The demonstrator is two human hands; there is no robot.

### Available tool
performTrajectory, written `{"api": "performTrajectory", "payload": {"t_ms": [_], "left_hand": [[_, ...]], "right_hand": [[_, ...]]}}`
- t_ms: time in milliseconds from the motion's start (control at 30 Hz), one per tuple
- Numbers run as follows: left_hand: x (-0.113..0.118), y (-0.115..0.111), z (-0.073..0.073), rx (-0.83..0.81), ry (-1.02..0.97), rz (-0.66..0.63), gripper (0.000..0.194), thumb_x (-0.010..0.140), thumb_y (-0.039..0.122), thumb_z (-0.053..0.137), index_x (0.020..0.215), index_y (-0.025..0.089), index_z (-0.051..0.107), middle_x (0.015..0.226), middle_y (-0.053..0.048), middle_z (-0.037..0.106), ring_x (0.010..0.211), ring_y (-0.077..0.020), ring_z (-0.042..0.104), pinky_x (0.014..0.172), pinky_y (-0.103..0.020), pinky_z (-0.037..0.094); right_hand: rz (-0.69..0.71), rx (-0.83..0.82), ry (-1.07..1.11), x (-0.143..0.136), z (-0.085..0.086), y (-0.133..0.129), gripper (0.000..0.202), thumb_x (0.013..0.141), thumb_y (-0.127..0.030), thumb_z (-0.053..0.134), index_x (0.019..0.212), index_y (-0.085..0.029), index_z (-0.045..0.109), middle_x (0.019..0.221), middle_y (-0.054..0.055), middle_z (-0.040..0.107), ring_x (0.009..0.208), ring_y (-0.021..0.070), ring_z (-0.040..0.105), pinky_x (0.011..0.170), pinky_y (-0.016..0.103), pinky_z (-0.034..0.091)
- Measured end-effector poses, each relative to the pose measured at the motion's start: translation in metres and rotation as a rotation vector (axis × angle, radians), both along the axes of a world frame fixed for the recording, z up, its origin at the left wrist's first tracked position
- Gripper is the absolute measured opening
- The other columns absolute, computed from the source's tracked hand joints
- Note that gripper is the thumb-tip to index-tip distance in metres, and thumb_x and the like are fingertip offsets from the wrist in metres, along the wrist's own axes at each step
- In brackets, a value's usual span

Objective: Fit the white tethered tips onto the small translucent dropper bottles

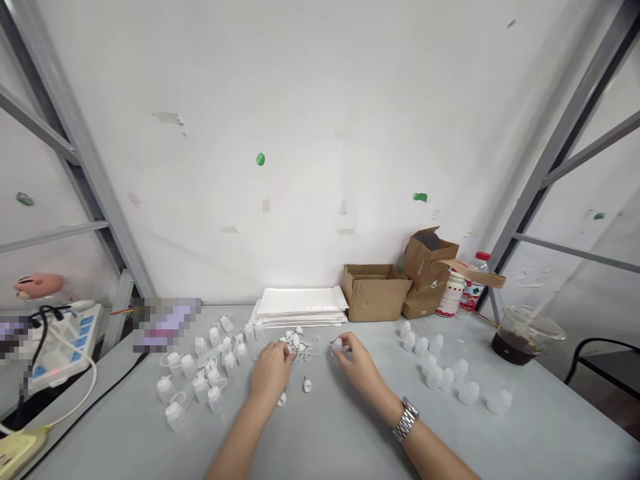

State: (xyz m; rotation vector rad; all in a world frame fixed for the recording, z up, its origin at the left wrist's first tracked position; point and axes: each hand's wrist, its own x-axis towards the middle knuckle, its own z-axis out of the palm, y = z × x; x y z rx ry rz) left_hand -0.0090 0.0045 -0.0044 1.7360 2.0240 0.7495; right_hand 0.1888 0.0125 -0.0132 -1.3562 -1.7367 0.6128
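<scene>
My right hand [352, 359], with a metal watch on its wrist, pinches a small translucent bottle [337, 345] right of centre. My left hand [273, 365] is at the near left edge of a small pile of white caps with loops [296, 340]; its fingers are pressed together, and what they hold is hidden. Two loose caps lie nearer, one of them a white cap [307, 385] between my hands. On the left stand several capped bottles with looped straps [176, 416]. Several bottles without straps [469, 393] stand on the right.
Along the wall are a stack of white envelopes [303, 302], an open cardboard box [377, 297], a brown paper bag [427, 277] and bottles. A drink cup [520, 337] stands at the far right. A power strip [65, 343] and cables lie on the left of the grey table [320, 440].
</scene>
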Motion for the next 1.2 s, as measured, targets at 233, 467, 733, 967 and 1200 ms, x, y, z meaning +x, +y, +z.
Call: {"api": "performTrajectory", "payload": {"t_ms": [233, 467, 733, 967, 1200], "left_hand": [[-0.004, 0.005, -0.005, 0.016, -0.094, -0.002, 0.009, 0.072, 0.023, 0.051, 0.064, 0.020, 0.052, 0.079, -0.007, 0.060, 0.082, -0.0231, 0.055, 0.066, -0.028, 0.033], [-0.005, 0.010, 0.003, 0.045, -0.470, -0.003, 0.019, 0.071, 0.039, 0.051, 0.076, 0.021, 0.054, 0.070, -0.004, 0.065, 0.068, -0.0194, 0.060, 0.063, -0.028, 0.039], [0.006, -0.002, 0.020, -0.155, -1.064, -0.174, 0.048, 0.053, 0.047, 0.070, 0.088, 0.015, 0.067, 0.080, -0.007, 0.069, 0.074, -0.0163, 0.060, 0.068, -0.026, 0.042], [0.011, -0.002, 0.013, -0.189, -1.084, -0.149, 0.044, 0.050, 0.045, 0.073, 0.082, 0.015, 0.069, 0.075, -0.006, 0.069, 0.069, -0.0152, 0.058, 0.064, -0.025, 0.039], [0.011, -0.003, 0.014, -0.086, -1.035, -0.121, 0.039, 0.054, 0.042, 0.070, 0.084, 0.017, 0.069, 0.082, -0.006, 0.069, 0.075, -0.0170, 0.057, 0.066, -0.026, 0.038]], "right_hand": [[0.021, -0.111, 0.351, -0.004, 0.000, -0.002, 0.036, 0.076, -0.052, 0.047, 0.091, -0.020, 0.044, 0.076, 0.002, 0.056, 0.067, 0.0182, 0.060, 0.063, 0.032, 0.047], [0.037, -0.226, 0.525, -0.015, 0.003, -0.009, 0.050, 0.066, -0.063, 0.053, 0.092, -0.021, 0.043, 0.072, -0.005, 0.050, 0.046, 0.0124, 0.057, 0.047, 0.027, 0.043], [0.163, -0.251, 0.375, -0.028, 0.000, -0.022, 0.026, 0.070, -0.040, 0.060, 0.080, -0.016, 0.060, 0.068, 0.000, 0.060, 0.052, 0.0131, 0.053, 0.054, 0.027, 0.042], [0.176, -0.270, 0.315, -0.029, 0.006, -0.026, 0.017, 0.071, -0.031, 0.059, 0.078, -0.016, 0.062, 0.062, -0.001, 0.057, 0.051, 0.0121, 0.048, 0.051, 0.025, 0.039], [0.218, -0.262, 0.393, -0.027, 0.008, -0.027, 0.021, 0.073, -0.035, 0.059, 0.082, -0.016, 0.061, 0.069, 0.000, 0.059, 0.054, 0.0121, 0.049, 0.051, 0.024, 0.041]]}}
